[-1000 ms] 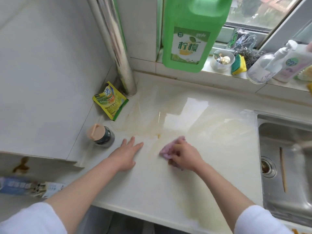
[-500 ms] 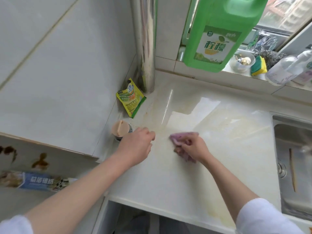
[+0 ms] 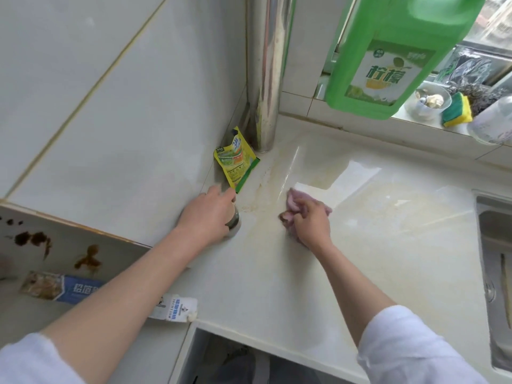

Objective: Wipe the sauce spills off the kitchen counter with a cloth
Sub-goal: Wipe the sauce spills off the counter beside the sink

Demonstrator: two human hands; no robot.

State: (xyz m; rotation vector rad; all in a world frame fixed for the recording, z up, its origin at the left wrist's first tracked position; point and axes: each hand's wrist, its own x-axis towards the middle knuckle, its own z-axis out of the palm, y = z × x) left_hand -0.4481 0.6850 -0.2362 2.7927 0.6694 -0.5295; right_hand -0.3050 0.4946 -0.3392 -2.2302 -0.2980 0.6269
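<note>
A pale stone counter [image 3: 374, 245] carries brownish sauce smears [image 3: 257, 198] near the back-left corner. My right hand [image 3: 310, 220] grips a bunched pink cloth [image 3: 295, 199] and presses it on the counter just right of the smears. My left hand [image 3: 206, 214] lies over a small dark glass jar [image 3: 235, 218] beside the left wall, fingers wrapped round its top; the lid is hidden under the hand.
A yellow-green sachet [image 3: 235, 162] leans in the corner by a steel pipe [image 3: 264, 79]. A green detergent jug [image 3: 393, 51], a small bowl [image 3: 428, 102] and a sponge [image 3: 457, 110] sit on the sill. The steel sink [image 3: 496, 273] is at right. Sauce stains [image 3: 36, 241] mark the lower left surface.
My left hand moved from flat on the counter to the jar and took hold of it. The right hand with the cloth shifted slightly toward the corner smears.
</note>
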